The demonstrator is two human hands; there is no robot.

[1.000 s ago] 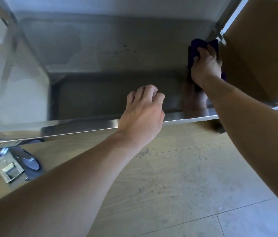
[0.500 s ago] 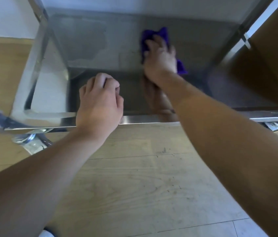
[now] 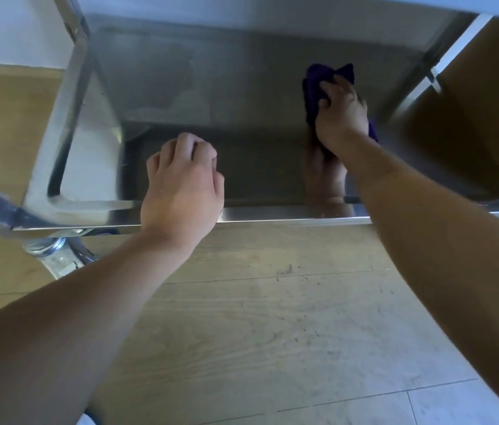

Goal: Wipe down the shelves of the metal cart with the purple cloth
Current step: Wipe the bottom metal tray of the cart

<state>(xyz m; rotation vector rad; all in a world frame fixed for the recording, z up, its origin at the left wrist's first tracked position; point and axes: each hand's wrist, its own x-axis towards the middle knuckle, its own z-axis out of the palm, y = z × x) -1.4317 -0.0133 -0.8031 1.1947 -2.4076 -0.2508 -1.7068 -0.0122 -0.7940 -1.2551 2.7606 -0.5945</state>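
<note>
The shelf of the metal cart runs with its long side left to right across the view, low over the wooden floor. The purple cloth lies on the shelf's right rear part, bunched under the right hand, whose fingers are curled into it and press it against the steel. The left hand sits loosely clenched over the front rim, grasping nothing; I cannot tell whether it rests on the rim. The right hand is plainly the nearer one to the cloth. Most of the shelf stretches away to the cloth's left, so I judge the next stroke should run leftward along the long side, toward a pale patch that may be a smear or a reflection. No brand, label or writing can be read anywhere.
</note>
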